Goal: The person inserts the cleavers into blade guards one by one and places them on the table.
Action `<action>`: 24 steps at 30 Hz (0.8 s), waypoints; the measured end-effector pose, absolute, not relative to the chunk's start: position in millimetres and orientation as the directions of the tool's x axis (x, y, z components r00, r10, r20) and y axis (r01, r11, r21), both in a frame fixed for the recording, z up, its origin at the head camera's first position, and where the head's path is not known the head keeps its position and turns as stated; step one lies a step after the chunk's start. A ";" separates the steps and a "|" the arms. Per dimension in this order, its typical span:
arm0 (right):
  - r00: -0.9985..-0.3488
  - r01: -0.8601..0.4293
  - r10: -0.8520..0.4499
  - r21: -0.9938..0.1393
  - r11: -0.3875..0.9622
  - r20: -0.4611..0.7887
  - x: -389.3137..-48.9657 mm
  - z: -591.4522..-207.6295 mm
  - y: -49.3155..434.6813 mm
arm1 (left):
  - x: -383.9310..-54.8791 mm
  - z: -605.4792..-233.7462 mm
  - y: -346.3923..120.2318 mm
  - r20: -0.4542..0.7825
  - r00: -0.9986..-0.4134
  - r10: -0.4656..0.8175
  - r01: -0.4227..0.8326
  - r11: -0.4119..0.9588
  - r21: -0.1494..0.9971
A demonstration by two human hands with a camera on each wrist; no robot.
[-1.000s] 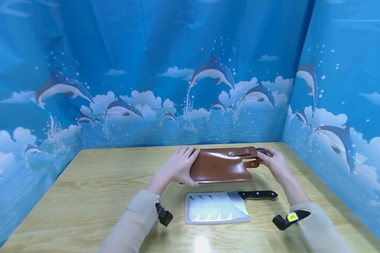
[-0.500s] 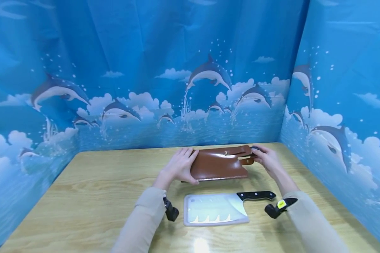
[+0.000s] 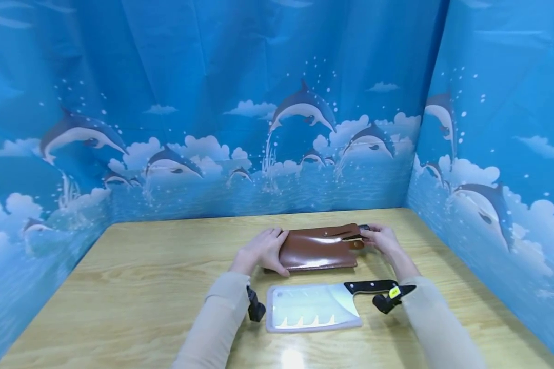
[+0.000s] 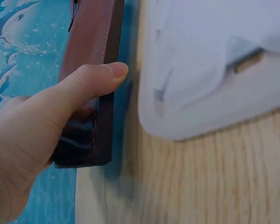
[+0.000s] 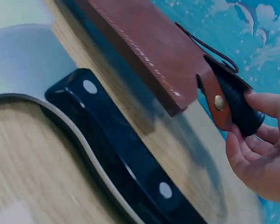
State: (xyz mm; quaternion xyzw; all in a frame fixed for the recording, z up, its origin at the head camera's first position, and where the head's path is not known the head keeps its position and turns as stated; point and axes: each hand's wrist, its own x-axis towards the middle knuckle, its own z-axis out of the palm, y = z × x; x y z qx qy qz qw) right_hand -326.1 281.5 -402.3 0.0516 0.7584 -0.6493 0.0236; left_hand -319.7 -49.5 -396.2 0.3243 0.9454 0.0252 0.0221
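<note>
A brown leather knife sheath (image 3: 318,251) is held close over the back of the table, its length running left to right. Out of its right end sticks a black handle (image 5: 238,100); whatever blade it has is hidden in the leather. My left hand (image 3: 263,251) grips the sheath's left end, with the thumb (image 4: 98,77) over its near edge. At the other end, my right hand (image 3: 383,243) pinches the black handle between thumb and fingers. The strap with a brass snap (image 5: 219,101) hangs unfastened beside the handle.
In front of the sheath a cleaver (image 3: 371,287) lies flat on the wooden table (image 3: 166,287), black riveted handle to the right. A clear plastic cover (image 4: 163,128) encloses its blade. A blue dolphin-print curtain (image 3: 212,102) stands behind and at the sides.
Both hands have lowered the sheath toward the table and brought it slightly nearer, with a small shift left. The right hand still holds the handle. The cleaver stays in place.
</note>
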 end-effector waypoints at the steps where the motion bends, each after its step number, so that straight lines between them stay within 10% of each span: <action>1: -0.991 0.128 0.055 -0.978 0.162 -0.121 -327.0 -403.5 281.2 | -319.9 -397.6 -49.4 -0.033 -0.789 0.614 0.612 0.789 0.060; 24: -0.973 0.229 0.085 -0.937 0.264 -0.214 -332.0 -420.1 276.7 | -316.9 -403.2 -49.7 -0.168 -0.828 0.536 0.510 0.842 0.173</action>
